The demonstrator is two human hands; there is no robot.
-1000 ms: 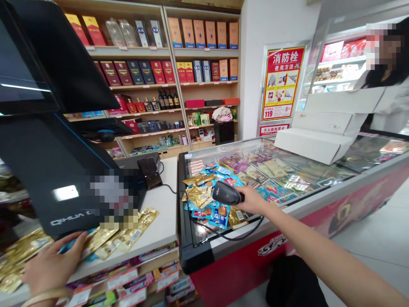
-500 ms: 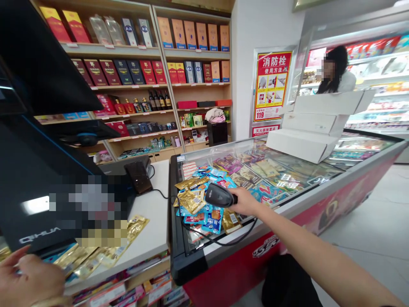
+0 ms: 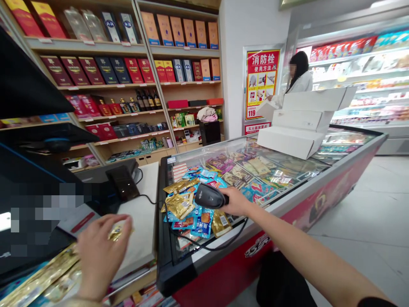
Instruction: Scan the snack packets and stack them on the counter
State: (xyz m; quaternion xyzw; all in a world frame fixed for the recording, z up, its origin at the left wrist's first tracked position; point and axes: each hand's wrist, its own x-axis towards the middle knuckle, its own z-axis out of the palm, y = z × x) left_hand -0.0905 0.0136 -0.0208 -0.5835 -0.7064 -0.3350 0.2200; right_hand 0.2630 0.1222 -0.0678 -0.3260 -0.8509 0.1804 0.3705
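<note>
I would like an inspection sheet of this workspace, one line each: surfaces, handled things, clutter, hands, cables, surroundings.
Surfaces: white counter beside a glass-topped freezer.
Handled things: black scanner above piled blue and gold packets; more gold packets on the counter.
Clutter: stacked white boxes on the freezer; dark device on the counter.
Right hand: grips the scanner.
Left hand: over the counter, fingers curled; gold wrapping shows between them, grip unclear.
Cables: black cable loops over the freezer's near edge; another runs from near the device.
Surroundings: stocked shelves, red poster, person behind the boxes.
</note>
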